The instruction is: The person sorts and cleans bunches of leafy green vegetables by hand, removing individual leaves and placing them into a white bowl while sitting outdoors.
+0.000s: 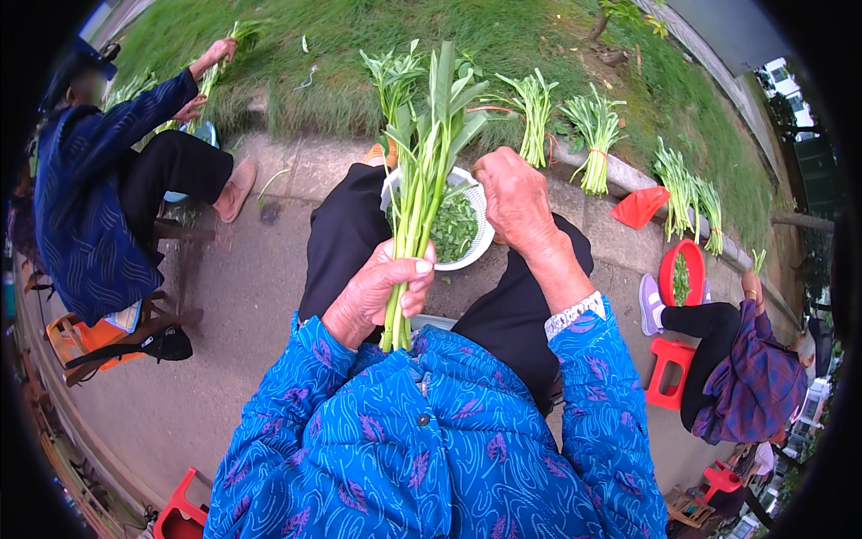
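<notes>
My left hand [382, 286] is wrapped round the lower stems of a bunch of water spinach [420, 184], its leaves pointing up and away from me. Between my knees stands a white slotted basket [486, 226] with picked green leaves [456, 226] inside, partly hidden behind the bunch. My right hand [519, 199] is held at the basket's right rim, apart from the bunch. Its fingers are curled closed, and whatever they may pinch cannot be made out.
Tied bunches of water spinach [595, 148] lean along the kerb, beside a red bag [641, 207]. At right, a person [745, 377] is near a red basin [666, 274] and red stool [671, 366]. Another person [99, 216] sits at left, holding greens [211, 76].
</notes>
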The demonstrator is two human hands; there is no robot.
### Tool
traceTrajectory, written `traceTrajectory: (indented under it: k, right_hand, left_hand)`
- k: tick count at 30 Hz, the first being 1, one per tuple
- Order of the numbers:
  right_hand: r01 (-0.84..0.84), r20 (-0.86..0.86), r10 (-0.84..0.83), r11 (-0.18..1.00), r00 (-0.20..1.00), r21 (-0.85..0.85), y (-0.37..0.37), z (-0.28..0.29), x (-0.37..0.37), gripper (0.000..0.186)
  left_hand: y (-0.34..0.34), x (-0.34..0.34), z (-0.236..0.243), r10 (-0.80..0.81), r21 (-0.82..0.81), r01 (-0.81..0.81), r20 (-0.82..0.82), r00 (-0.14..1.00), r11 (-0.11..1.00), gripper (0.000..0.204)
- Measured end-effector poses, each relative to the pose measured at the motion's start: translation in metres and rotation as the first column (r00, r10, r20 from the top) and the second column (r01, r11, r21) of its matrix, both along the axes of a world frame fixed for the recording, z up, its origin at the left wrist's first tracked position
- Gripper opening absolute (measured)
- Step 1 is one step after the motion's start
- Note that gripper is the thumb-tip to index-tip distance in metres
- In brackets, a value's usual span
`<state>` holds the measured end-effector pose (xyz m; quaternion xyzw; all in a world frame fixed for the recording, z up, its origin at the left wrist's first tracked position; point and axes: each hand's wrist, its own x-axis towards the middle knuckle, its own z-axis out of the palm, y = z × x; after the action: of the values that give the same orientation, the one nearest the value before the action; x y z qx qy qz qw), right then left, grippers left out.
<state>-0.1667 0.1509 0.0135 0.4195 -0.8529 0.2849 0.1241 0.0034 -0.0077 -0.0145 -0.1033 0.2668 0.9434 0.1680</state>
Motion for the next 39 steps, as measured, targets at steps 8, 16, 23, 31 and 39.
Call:
traceTrajectory:
  k: [8,16,23,31,39]
  right_hand:
    - [0.384,0.597,-0.373,0.916,0.710,0.116,0.020,-0.093,-0.020,0.033]
    - [0.165,0.595,-0.216,0.976,0.774,0.141,0.023,-0.128,0.001,0.059]
    - [0.217,0.678,-0.083,0.969,0.731,-0.116,0.017,-0.057,-0.001,0.026]
    - [0.199,0.776,0.368,0.828,0.512,-0.525,-0.017,0.019,0.042,0.017]
    - [0.184,0.790,0.475,0.800,0.386,-0.571,-0.028,0.016,0.047,0.009]
  left_hand:
    - [-0.010,0.000,0.004,0.041,0.168,-0.026,-0.088,0.995,0.985,0.017]
    - [-0.015,-0.006,0.016,0.063,0.385,0.008,-0.172,0.983,0.923,0.018]
    - [-0.012,-0.004,0.018,0.034,0.422,0.038,-0.164,0.986,0.906,0.019]
    - [-0.010,-0.002,0.016,0.008,0.450,0.064,-0.157,0.988,0.891,0.021]
    - [-0.008,0.000,0.018,0.020,0.243,0.006,-0.103,0.994,0.970,0.028]
